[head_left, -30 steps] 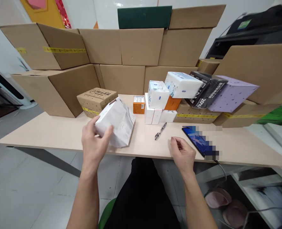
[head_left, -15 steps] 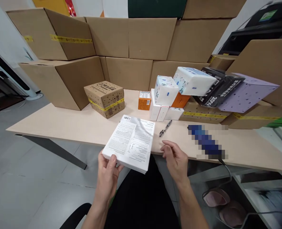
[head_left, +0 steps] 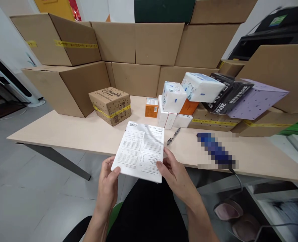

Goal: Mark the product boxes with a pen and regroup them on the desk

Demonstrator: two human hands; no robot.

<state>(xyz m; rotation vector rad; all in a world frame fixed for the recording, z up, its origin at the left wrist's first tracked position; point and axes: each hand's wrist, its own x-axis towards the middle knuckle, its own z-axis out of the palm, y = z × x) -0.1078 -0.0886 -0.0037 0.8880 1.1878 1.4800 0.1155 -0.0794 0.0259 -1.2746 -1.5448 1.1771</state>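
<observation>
Head | left grip (head_left: 109, 181), right grip (head_left: 176, 174): both pinching one white packet (head_left: 140, 151) | one pen (head_left: 173, 136)

Clothed over the legs in matte, solid-black fabric (head_left: 147, 215) — broad across the lap, narrowing forward, too dark to show seams. Bare along the left forearm (head_left: 98, 218) and right forearm (head_left: 199, 208), tapering to narrow wrists. Bare too at the left hand (head_left: 108, 185) and right hand (head_left: 175, 173) — with nails too small to make out.
</observation>
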